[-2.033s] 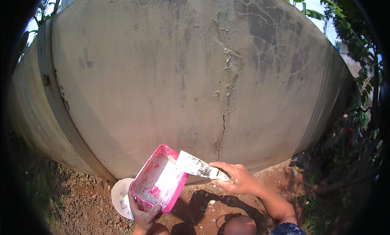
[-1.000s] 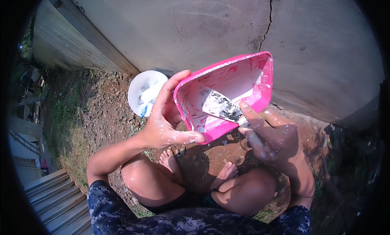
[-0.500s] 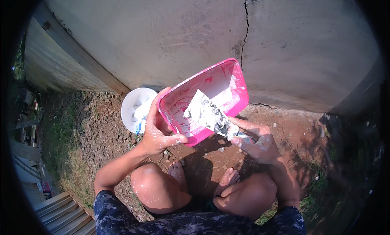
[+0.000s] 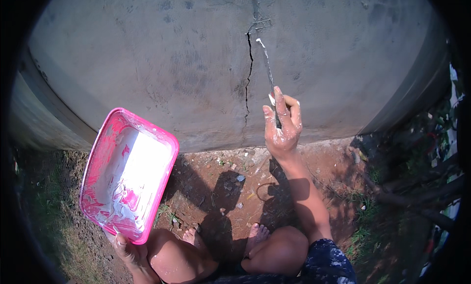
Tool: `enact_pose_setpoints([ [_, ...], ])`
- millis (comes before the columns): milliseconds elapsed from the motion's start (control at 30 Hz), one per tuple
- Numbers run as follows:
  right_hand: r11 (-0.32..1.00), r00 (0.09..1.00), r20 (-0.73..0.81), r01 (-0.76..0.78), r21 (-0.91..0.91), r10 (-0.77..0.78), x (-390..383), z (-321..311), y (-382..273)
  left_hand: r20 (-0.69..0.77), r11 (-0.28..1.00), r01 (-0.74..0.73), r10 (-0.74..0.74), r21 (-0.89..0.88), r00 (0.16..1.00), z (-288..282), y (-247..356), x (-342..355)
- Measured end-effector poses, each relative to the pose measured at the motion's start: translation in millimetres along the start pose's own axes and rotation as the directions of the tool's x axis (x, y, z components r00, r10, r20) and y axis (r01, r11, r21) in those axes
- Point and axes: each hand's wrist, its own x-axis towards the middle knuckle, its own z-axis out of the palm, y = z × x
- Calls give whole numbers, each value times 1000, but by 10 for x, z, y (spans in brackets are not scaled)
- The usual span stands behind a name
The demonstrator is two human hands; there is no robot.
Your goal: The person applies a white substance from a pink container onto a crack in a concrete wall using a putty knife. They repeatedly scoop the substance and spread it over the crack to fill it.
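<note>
We face a broad grey wall [image 4: 162, 73] spanning from 9 to 3 o'clock, with darker blotches near 11 and a shaded band toward 2. A narrow upright post [image 4: 64, 107] runs along it at 9 o'clock. Below, we see reddish bare soil [image 4: 255, 181] strewn with pebbles [image 4: 240, 177], sunlit in patches and crossed by dark shadows around 6. Grass [image 4: 76, 254] grows at 8 o'clock, and shaded branches [image 4: 436, 186] crowd in between 3 and 4.

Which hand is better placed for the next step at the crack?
The right hand, I think: it holds the scraper up beside the crack. The left hand is lower, holding the pink tub.
</note>
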Motion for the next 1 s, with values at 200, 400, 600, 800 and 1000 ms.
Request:
enact_pose_setpoints([
  [200, 864, 946, 88, 322, -387, -313, 173, 110, 355, -116, 998, -32, 37, 49, 993, -123, -23, -181],
  [400, 706, 864, 206, 495, -506, -459, 532, -80, 593, -149, 997, -5, 17, 79, 989, -119, -82, -168],
  [600, 581, 784, 377, 619, -528, -493, 794, -294, 666, -182, 998, -22, 32, 56, 983, -132, -155, -167],
  [800, 553, 752, 448, 660, -509, -484, 879, -497, 622, -182, 999, -19, 27, 46, 983, -109, -160, -186],
  [1000, 525, 720, 449, 694, -493, -529, 991, -514, 546, -333, 995, 47, -14, 90, 943, -13, -134, -196],
])
